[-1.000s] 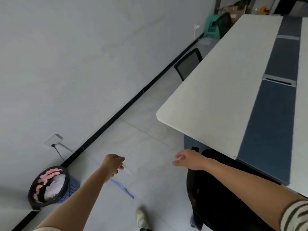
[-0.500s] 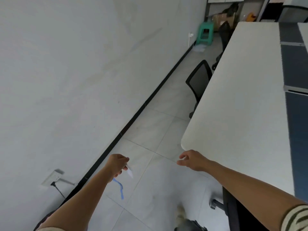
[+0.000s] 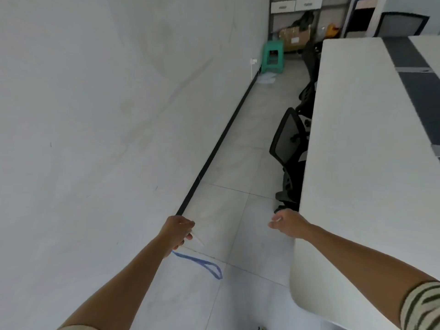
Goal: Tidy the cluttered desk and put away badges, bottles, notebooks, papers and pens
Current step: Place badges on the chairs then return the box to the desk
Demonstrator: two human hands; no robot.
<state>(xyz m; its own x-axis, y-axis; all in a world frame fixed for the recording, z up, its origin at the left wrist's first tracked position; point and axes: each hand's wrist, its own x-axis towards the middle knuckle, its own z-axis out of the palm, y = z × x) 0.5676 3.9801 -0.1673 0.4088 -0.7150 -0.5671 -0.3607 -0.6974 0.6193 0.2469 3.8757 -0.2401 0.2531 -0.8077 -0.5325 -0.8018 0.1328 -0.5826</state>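
1. Left hand [image 3: 177, 234] pinching badge [image 3: 197, 241] — blue lanyard [image 3: 202, 262] dangling below, over bare floor.
2. Right hand [image 3: 287, 223] loosely curled, empty, just beside desk [image 3: 357, 163] edge.
3. Likely mid-carry, putting badge away — next calls for a drop spot; shelves [image 3: 296, 7] far ahead, perhaps.

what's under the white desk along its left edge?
Black mesh chairs tucked under the desk; a backrest and a base show. Seats and anything farther under are covered by the desktop.
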